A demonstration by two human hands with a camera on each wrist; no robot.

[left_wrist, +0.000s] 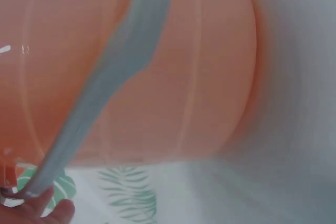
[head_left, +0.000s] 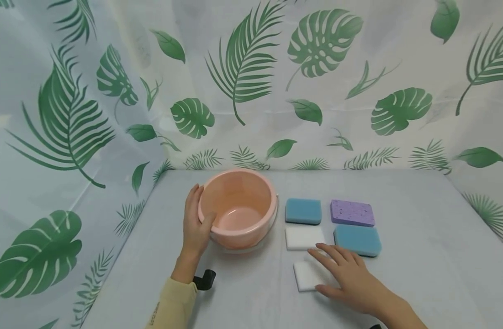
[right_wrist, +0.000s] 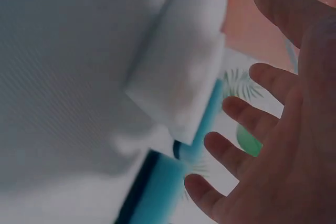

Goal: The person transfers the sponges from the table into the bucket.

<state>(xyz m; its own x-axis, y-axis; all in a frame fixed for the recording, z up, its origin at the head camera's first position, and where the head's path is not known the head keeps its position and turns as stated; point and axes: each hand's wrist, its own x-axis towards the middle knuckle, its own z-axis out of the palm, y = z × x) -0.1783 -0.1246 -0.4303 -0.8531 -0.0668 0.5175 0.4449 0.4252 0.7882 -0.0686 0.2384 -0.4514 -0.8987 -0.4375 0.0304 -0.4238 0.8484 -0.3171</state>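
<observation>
A pink bucket (head_left: 239,235) stands upright on the left half of the table, its inside bare. My left hand (head_left: 196,230) grips its left rim, thumb over the inside and fingers along the outside. In the left wrist view the grey handle (left_wrist: 105,82) hangs across the bucket's wall, fingertips close to its end. My right hand (head_left: 350,278) hovers with spread fingers over the nearer white sponge (head_left: 306,276), partly covering it. Just behind lies another white sponge (head_left: 304,238). The right wrist view has the fingers apart, holding nothing.
Beyond the white sponges lie a blue sponge (head_left: 303,211), a purple sponge (head_left: 352,213) and a second blue sponge (head_left: 357,240). A pale cloth (head_left: 420,219) covers the table. Leaf-printed curtains (head_left: 251,82) enclose the back and sides.
</observation>
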